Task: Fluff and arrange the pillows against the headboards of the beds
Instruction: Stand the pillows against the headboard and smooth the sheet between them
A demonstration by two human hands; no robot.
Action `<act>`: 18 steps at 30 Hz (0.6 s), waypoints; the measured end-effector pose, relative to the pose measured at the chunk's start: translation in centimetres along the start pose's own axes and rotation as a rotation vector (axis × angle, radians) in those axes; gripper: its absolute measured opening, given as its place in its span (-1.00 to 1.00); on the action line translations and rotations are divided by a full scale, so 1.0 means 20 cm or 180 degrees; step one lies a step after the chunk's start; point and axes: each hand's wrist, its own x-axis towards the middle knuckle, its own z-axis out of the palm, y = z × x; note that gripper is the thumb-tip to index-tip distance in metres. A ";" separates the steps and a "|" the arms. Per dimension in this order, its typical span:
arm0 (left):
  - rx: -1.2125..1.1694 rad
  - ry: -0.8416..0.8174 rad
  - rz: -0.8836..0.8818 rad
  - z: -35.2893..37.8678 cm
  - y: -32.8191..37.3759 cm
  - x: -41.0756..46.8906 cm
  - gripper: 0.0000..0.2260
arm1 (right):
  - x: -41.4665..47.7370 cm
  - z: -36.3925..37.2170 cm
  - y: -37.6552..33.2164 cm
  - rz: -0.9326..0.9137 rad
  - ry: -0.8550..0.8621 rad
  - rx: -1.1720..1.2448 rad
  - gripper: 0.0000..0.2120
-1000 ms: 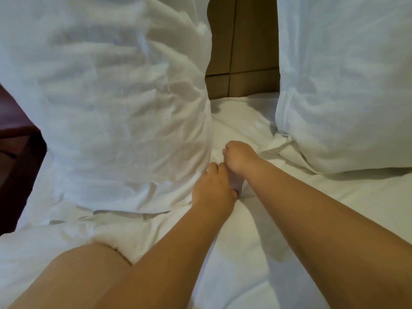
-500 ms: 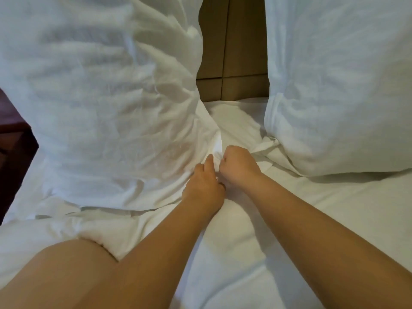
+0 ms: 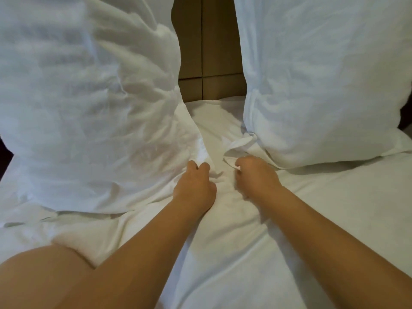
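Note:
Two white pillows stand upright against the brown panelled headboard (image 3: 209, 47). The left pillow (image 3: 89, 97) is crumpled and leans over the sheet. The right pillow (image 3: 323, 74) is smoother, and a loose flap of its case (image 3: 240, 142) trails toward the gap between them. My left hand (image 3: 195, 187) rests in that gap, with its fingers curled into the fabric at the left pillow's lower right corner. My right hand (image 3: 256, 177) lies beside it, a little apart, with its fingers closed on the end of the right pillow's case flap.
A white bed sheet (image 3: 289, 241) covers the mattress under both arms. My bare knee (image 3: 44, 277) presses on the bed at the lower left. Dark furniture or floor (image 3: 4, 152) shows past the bed's left edge.
My hands were touching at the left pillow's corner and have moved apart. The right hand has shifted right to the other pillow's flap. The left pillow's corner lies flatter.

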 end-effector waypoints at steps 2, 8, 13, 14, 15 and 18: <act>0.0096 0.0200 0.0155 0.02 0.05 0.01 -0.75 | -0.01 0.01 0.11 -0.0412 0.0533 -0.0547 -0.89; 0.0509 0.0570 0.1239 0.19 0.16 0.07 -0.84 | 0.03 0.21 0.25 -0.0566 0.1437 -0.0338 -0.87; 0.0657 0.1139 0.1713 0.31 0.19 0.16 -0.67 | 0.05 0.29 0.29 -0.0693 0.1534 0.0304 -0.90; 0.0664 0.1220 0.1638 0.33 0.20 0.19 -0.63 | 0.05 0.30 0.29 -0.0746 0.1612 0.0373 -0.88; 0.0694 0.1246 0.1466 0.35 0.21 0.21 -0.59 | 0.06 0.32 0.29 -0.0783 0.1678 0.0404 -0.87; 0.0835 0.1079 0.0936 0.39 0.22 0.28 -0.52 | 0.07 0.35 0.28 -0.0757 0.1768 0.0452 -0.84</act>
